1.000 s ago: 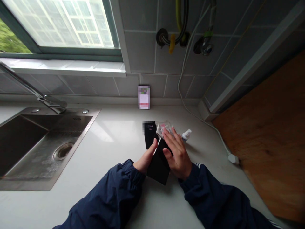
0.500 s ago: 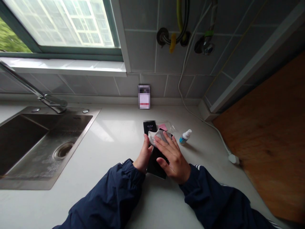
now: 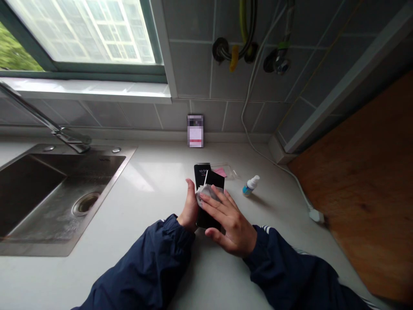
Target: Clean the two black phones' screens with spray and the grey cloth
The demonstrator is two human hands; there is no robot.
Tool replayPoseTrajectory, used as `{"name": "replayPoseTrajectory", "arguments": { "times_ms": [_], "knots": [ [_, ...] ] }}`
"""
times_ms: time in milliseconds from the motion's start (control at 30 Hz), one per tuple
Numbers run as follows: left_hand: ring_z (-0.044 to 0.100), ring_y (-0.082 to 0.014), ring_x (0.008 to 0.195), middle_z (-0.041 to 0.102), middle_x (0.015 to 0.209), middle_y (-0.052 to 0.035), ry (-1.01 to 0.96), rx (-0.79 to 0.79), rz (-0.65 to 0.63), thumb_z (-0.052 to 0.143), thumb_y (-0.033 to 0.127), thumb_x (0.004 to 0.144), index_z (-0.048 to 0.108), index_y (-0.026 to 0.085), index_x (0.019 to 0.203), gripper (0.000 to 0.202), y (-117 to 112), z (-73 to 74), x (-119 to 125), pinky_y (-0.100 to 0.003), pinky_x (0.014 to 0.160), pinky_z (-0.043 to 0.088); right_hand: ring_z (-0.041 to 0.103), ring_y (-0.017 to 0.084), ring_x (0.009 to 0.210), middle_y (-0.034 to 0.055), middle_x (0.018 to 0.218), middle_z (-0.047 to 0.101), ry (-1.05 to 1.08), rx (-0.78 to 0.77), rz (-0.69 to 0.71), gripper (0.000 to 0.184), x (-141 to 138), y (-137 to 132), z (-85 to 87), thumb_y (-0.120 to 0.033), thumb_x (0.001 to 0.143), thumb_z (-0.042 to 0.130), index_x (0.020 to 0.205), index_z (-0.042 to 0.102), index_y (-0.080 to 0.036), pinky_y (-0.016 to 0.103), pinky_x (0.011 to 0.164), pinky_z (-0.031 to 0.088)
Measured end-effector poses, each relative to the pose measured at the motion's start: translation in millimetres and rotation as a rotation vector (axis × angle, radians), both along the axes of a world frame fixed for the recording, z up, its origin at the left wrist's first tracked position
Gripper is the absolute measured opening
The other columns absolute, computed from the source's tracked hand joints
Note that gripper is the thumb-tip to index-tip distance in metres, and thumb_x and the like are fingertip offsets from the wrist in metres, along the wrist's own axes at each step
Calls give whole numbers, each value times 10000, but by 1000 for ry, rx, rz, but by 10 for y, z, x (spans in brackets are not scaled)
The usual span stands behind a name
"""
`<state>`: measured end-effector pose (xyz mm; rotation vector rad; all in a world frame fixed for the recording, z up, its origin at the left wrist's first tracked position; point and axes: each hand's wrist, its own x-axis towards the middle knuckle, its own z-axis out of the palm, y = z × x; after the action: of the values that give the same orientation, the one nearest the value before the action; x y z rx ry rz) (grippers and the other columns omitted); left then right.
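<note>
My left hand (image 3: 189, 207) holds a black smartphone (image 3: 206, 219) from its left side, thumb raised and the other fingers hidden behind it. The phone is lifted and tilted above the counter. My right hand (image 3: 234, 224) lies over its dark face with fingers stretched out, pressing a grey wiping cloth (image 3: 208, 189) against the middle of the screen. Just beyond them, a second phone (image 3: 200, 172) with a lit clock lies on the counter, partly covered by the held one. Beside it is a clear phone case (image 3: 230, 168) with a pink piece (image 3: 220, 172).
A small spray bottle (image 3: 251, 186) stands right of my hands on the white counter (image 3: 155, 267). A phone with a blurred screen (image 3: 195, 131) leans on the back wall. The steel sink (image 3: 61, 249) is at left; a white cable and plug (image 3: 316, 215) lie at right.
My right hand has moved the cloth down and left across the phone, baring its upper end. The held phone has shifted slightly up in view.
</note>
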<state>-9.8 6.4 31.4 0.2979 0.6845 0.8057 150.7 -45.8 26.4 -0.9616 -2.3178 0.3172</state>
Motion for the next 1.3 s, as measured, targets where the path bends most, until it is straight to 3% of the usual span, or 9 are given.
{"name": "replayPoseTrajectory", "arguments": {
  "times_ms": [200,367,567,733,867,1067,1300],
  "knots": [
    [782,-329,910,790,932,-217,-20,-11,96,195,866,928,735,14,1190,1042,25,141,-17,-452,929,600,151,352,1631,111,1657,433,-26,-7,45,689,-34,-31,10,-632,1066,403,1560,486,-159,686,1277,208],
    [783,-320,855,788,911,-199,-71,-46,131,174,876,914,696,55,1281,1040,60,212,-50,-448,865,614,159,358,1629,117,1626,484,-16,14,119,707,-37,-46,34,-644,1047,449,1538,514,-139,672,1301,124],
    [776,-316,808,784,911,-201,-4,-67,148,167,878,911,687,68,1278,1030,92,192,-82,-437,805,620,196,349,1622,138,1585,536,7,33,192,682,-11,-37,15,-623,1047,455,1487,561,-114,627,1305,158],
    [765,-322,781,773,861,-192,-11,-63,84,123,883,904,700,55,1261,1070,90,286,-102,-431,740,618,249,339,1608,152,1531,592,60,76,257,634,-8,-35,25,-560,1040,489,1471,565,-101,593,1304,182],
    [759,-320,761,768,860,-200,-23,-85,59,95,880,902,699,46,1268,1093,88,318,-108,-433,741,613,293,340,1592,149,1494,628,117,91,264,625,-9,-38,28,-559,1031,496,1448,585,-102,590,1293,221],
    [765,-316,800,776,923,-205,-48,-53,75,119,855,924,672,68,1321,1041,84,234,-76,-429,769,613,336,346,1571,127,1442,673,124,115,227,593,-16,-38,13,-571,1033,494,1393,629,-119,584,1291,224],
    [770,-339,929,777,1009,-227,-144,-21,10,176,867,922,687,57,1296,1028,4,149,3,-447,902,598,374,337,1551,116,1458,663,150,129,64,516,-7,-3,-13,-498,1091,411,1400,639,-153,608,1238,316]
  ]
}}
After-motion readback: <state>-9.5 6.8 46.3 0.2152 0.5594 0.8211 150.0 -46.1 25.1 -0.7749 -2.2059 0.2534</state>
